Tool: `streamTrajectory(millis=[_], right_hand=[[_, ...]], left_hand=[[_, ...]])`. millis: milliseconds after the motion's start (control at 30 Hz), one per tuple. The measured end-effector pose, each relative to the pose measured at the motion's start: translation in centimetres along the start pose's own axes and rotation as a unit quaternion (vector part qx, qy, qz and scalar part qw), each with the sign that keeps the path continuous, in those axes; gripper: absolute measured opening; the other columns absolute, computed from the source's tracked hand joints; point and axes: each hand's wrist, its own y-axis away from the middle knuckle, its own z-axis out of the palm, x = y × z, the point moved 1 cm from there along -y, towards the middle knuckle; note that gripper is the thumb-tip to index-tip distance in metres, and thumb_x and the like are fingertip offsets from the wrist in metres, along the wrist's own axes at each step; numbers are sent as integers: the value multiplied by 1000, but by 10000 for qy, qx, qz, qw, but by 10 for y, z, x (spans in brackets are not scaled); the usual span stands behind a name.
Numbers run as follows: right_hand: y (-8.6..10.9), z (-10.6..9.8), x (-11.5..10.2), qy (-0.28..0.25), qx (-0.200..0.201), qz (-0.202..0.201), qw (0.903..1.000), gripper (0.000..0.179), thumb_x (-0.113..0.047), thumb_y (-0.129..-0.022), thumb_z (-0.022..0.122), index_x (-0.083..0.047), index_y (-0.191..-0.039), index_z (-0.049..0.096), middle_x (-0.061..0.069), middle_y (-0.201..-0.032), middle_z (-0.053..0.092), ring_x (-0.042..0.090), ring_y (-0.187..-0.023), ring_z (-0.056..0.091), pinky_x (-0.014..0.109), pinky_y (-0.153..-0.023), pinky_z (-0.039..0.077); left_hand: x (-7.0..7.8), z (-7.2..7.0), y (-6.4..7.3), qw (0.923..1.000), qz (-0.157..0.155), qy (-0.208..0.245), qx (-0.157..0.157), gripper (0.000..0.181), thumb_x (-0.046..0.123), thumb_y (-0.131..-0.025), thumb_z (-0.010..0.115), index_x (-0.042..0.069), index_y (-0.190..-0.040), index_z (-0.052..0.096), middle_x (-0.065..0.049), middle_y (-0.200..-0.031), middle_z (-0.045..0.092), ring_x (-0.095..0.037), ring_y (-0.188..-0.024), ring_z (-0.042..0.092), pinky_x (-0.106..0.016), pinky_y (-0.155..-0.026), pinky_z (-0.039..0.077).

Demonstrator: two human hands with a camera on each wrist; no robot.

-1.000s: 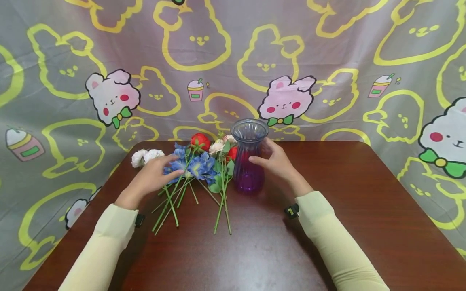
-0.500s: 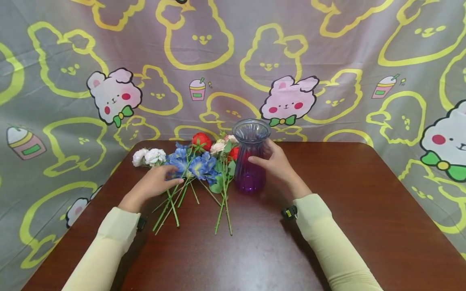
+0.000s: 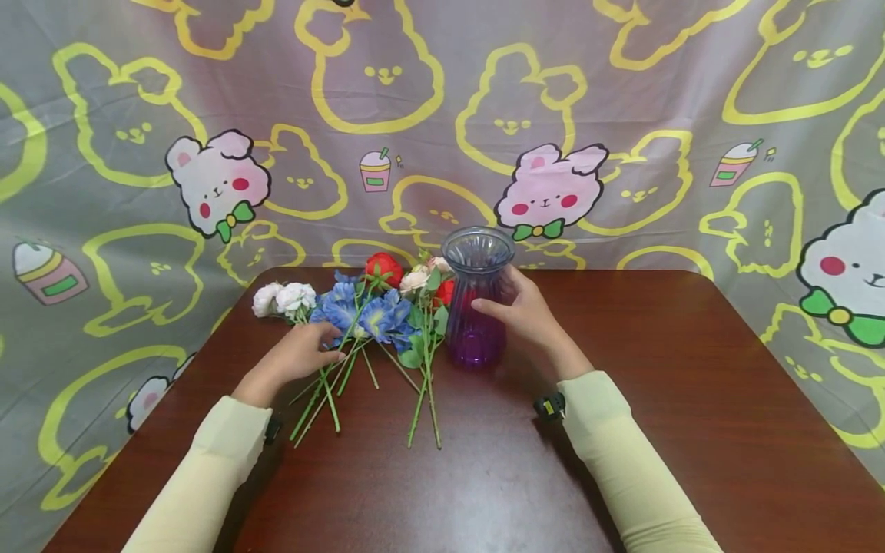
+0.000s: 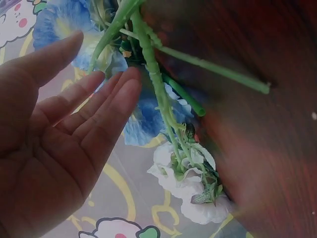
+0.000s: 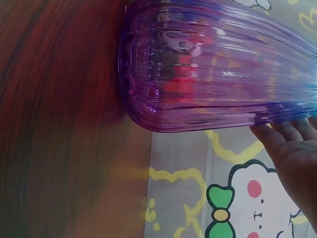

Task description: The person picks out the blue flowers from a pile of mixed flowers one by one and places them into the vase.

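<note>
A ribbed glass vase, purple below and smoky grey at its flared rim, stands upright on the table. My right hand holds its right side, thumb across the front and fingers behind; in the right wrist view the fingers meet the glass near its narrower part. To the left, my left hand hovers over crossed green stems, fingers loosely extended with nothing between them. Blue flowers lie just beyond its fingertips. In the left wrist view, white flowers hang on stems beside the fingers.
A red flower and cream flowers lie behind the blue ones, close to the vase's left side. Several leaves and stems point toward the table's front. A patterned grey curtain stands right behind the brown table.
My left hand has drawn back a little from the blue and white flowers toward the stems, uncovering more of the white blooms. My right hand stays at the vase.
</note>
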Motion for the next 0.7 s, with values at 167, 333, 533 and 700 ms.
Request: streamTrajectory(millis=[167,333,533,700], right_hand=[[1,1,-2,98,-5,1,10000,72,-6,-87,74,-3,-148,36,17,-145,46,29,-132,45,44,-105,38],[1,1,-3,132,-43,-7,9999,72,-7,-87,73,-3,-148,36,17,-145,45,29,-132,44,44,-106,38],[0,-1,-1,79,-49,37,9999,71,-8,-87,73,-4,-148,36,16,-146,45,29,-133,43,44,-107,36],[0,-1,1,14,-54,-6,10000,71,-7,-87,73,-3,-148,36,16,-146,45,28,-133,43,43,-107,36]], left_hand=[[1,2,1,9999,2,95,-111,35,8,-83,73,-10,-111,62,-12,-86,68,-30,-82,64,-44,-73,52],[2,3,1,9997,-20,82,-239,34,5,-84,71,-12,-111,61,-14,-86,68,-30,-80,65,-44,-72,53],[5,3,0,9996,-114,25,-275,30,3,-84,70,-14,-108,63,-15,-84,68,-28,-80,66,-44,-72,54],[5,6,0,9987,-301,280,-310,25,-2,-85,68,-16,-106,62,-10,-74,68,-16,-62,63,-35,-62,53]])
